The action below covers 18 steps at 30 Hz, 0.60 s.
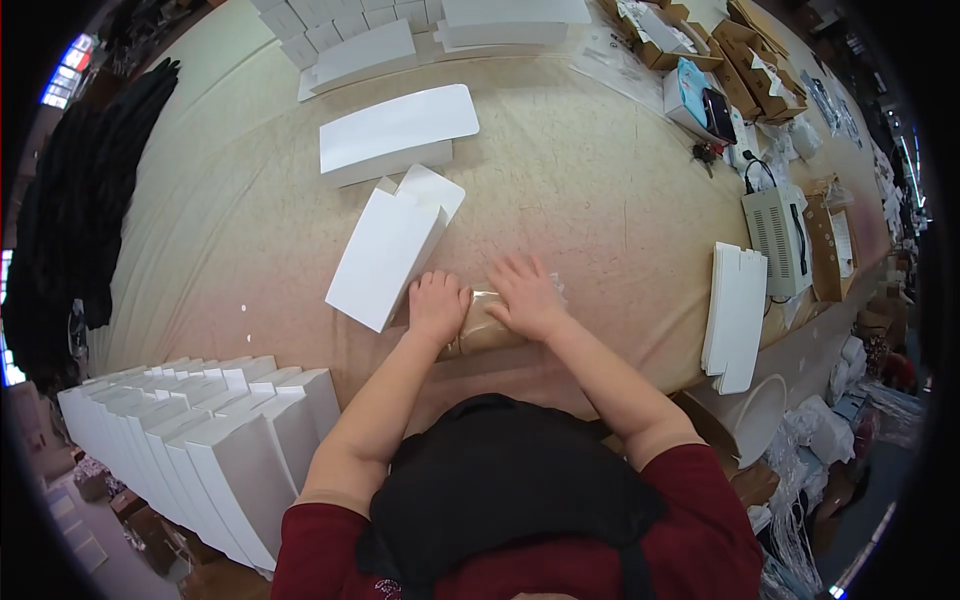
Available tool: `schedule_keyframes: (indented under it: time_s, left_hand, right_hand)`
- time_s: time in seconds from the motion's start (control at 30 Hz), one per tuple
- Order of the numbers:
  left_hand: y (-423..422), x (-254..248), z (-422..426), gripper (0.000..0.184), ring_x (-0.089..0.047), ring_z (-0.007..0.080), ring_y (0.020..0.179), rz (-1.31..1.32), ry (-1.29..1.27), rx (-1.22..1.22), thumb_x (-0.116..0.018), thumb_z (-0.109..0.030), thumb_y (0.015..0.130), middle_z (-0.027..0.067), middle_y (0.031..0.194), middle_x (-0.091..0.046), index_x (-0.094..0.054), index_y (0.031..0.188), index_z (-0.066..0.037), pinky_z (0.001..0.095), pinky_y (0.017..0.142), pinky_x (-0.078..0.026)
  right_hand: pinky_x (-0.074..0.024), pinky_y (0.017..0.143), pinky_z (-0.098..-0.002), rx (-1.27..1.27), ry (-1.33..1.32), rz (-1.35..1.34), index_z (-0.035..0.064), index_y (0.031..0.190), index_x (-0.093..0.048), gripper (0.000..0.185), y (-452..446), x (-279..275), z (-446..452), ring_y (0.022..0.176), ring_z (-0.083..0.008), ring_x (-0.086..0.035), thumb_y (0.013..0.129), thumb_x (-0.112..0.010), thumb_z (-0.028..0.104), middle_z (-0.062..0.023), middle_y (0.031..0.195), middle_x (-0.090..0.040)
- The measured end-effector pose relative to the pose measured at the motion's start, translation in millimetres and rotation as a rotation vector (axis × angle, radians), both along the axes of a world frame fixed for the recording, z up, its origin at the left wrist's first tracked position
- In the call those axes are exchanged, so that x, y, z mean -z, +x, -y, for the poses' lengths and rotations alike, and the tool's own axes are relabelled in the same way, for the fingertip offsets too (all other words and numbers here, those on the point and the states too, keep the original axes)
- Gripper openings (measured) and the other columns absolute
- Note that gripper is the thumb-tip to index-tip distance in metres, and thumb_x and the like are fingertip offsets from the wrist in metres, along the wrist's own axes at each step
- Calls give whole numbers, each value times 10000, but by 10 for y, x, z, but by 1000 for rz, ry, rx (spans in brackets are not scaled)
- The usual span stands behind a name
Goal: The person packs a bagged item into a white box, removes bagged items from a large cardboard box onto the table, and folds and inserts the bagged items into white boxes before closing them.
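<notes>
A tan item in clear, shiny plastic [485,328] lies at the table's near edge, partly covered by both hands. My left hand [437,305] presses on its left end, fingers together and pointing away from me. On its right side rests my right hand [530,297], fingers spread and slightly blurred by motion. Just beyond my left hand is a white box [380,255] with its end flap open, lying at a slant. Behind that, another white box [395,130] lies on the table.
Rows of white boxes [215,440] stand at the near left; more [365,55] sit at the far edge. Flat white cartons [735,315] lie at right, beside a grey machine [778,240]. Open cardboard boxes [755,70] are far right, and black cloth [85,190] is at left.
</notes>
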<state>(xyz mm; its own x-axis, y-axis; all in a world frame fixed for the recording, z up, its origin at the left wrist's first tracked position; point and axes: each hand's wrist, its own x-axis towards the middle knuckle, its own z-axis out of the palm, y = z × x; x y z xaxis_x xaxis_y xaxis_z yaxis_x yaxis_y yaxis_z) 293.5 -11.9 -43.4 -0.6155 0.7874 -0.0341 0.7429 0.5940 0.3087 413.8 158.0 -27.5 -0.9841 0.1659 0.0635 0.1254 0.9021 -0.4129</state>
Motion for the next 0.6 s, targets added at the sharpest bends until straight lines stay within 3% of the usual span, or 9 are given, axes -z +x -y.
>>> schedule_keyframes:
  time_s: [0.03, 0.13, 0.2, 0.33, 0.43, 0.53, 0.6]
  left_hand:
    - [-1, 2, -19, 253, -551, 304, 977, -10, -7, 1, -564, -321, 899, 114, 966, -605, -621, 905, -74, 451, 833, -433]
    - [-42, 55, -39, 272, -564, 317, 949, -34, -12, 3, -553, -328, 901, 131, 951, -613, -629, 869, -69, 464, 813, -444]
    - [-100, 69, -50, 290, -576, 337, 916, -17, 5, 38, -546, -333, 901, 151, 935, -619, -634, 848, -62, 477, 791, -454]
    - [89, -118, 98, 372, -610, 377, 877, 281, -114, 58, -565, -393, 893, 183, 896, -643, -620, 878, -25, 481, 787, -482]
    - [312, -176, 224, 394, -623, 384, 849, 394, -95, 96, -598, -421, 880, 183, 868, -647, -607, 879, -27, 471, 774, -488]
    - [324, -268, 206, 398, -623, 374, 857, 358, -19, 263, -621, -433, 868, 174, 880, -646, -587, 896, -37, 463, 767, -489]
    - [369, -316, 191, 399, -617, 365, 857, 298, 89, 415, -634, -438, 857, 166, 889, -638, -572, 902, -46, 456, 757, -487]
  right_hand:
    - [-374, 1043, -501, -35, 35, -124, 57, 1122, -651, 434, 25, 74, 37, 1224, -336, -507, 855, -614, 397, -168, 1248, -600]
    - [-329, 1082, -497, -92, 4, -25, 29, 1096, -640, 457, -41, 148, -83, 1297, -331, -434, 842, -624, 408, -174, 1324, -548]
    - [-333, 1084, -486, -132, -14, -28, 27, 1077, -640, 452, 13, 234, -95, 1286, -341, -447, 838, -632, 411, -182, 1314, -553]
    - [-360, 1051, -483, -279, -34, -35, 36, 1016, -637, 411, 185, 150, -98, 1196, -354, -515, 814, -672, 393, -188, 1250, -576]
    - [-385, 1020, -491, -402, -236, 324, 43, 970, -590, 485, 193, -3, -141, 1184, -378, -523, 758, -728, 456, -206, 1250, -580]
    - [-441, 913, -472, -474, -162, 436, 57, 953, -597, 499, 144, -256, -132, 982, -342, -596, 691, -793, 434, -147, 990, -629]
    - [-481, 874, -446, -444, -174, 575, 62, 1031, -596, 594, 111, -354, -119, 1000, -357, -617, 631, -833, 432, -161, 1018, -655]
